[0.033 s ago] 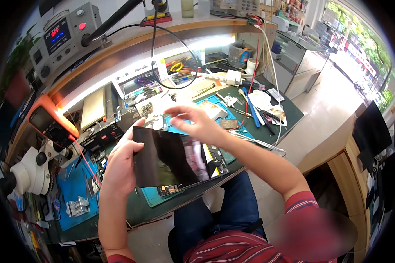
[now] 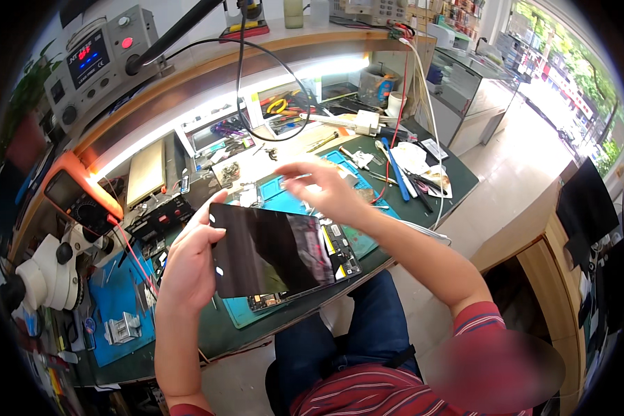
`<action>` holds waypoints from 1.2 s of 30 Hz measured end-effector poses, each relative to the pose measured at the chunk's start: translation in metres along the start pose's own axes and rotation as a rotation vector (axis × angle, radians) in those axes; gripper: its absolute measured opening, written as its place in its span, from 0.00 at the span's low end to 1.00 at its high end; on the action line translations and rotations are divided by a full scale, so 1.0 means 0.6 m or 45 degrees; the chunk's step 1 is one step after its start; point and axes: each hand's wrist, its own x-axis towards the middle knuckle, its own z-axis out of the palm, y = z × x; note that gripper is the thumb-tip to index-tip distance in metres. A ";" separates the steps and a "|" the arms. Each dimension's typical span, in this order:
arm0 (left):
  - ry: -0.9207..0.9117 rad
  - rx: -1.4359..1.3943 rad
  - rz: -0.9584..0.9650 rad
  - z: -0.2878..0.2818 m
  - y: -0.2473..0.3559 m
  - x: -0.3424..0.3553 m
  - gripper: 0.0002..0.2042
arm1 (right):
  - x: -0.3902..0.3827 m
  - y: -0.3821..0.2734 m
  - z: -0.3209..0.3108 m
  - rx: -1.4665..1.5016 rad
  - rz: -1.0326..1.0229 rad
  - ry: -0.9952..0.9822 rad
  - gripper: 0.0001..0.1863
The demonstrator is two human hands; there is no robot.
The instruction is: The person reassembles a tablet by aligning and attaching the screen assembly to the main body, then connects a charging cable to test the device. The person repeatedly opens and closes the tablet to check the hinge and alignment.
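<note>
My left hand [image 2: 193, 260] grips a black glossy tablet screen [image 2: 270, 253] along its left edge, thumb on top and fingers behind. The panel is tilted, with reflections across its face. Under it lies an opened tablet body [image 2: 340, 248]; its circuit parts and yellow-edged battery area show at the right side and the lower left corner, the rest hidden by the screen. Over the screen's far right side my right hand [image 2: 329, 191] hovers with bent fingers apart, nothing visible in them. A blue mat [image 2: 272, 191] lies just beyond the panel.
An orange multimeter [image 2: 83, 191] and a white microscope [image 2: 45, 281] stand at left. Near them a metal fixture [image 2: 123, 328] rests on another blue mat. Blue-handled tools [image 2: 399, 177] lie at right. A black cable loop [image 2: 241, 83] hangs above the bench. Power supply [image 2: 93, 59] sits at upper left.
My right hand has moved slightly right, away from the screen's top edge. The screen lies a little flatter and shows more of its face. My left hand keeps its hold.
</note>
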 end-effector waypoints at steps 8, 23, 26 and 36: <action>-0.041 0.084 -0.147 -0.029 -0.020 -0.004 0.17 | -0.157 -0.004 -0.185 -0.854 0.194 0.064 0.08; 0.210 0.098 -0.130 -0.075 -0.033 0.000 0.12 | -0.210 0.021 -0.166 -0.984 0.258 -0.051 0.07; 0.250 -0.112 -0.153 -0.106 -0.031 0.009 0.13 | -0.215 0.020 -0.167 -0.922 0.250 -0.018 0.07; 0.232 -0.137 -0.148 -0.124 -0.026 0.013 0.12 | -0.233 0.027 -0.139 -0.936 -0.146 -0.030 0.05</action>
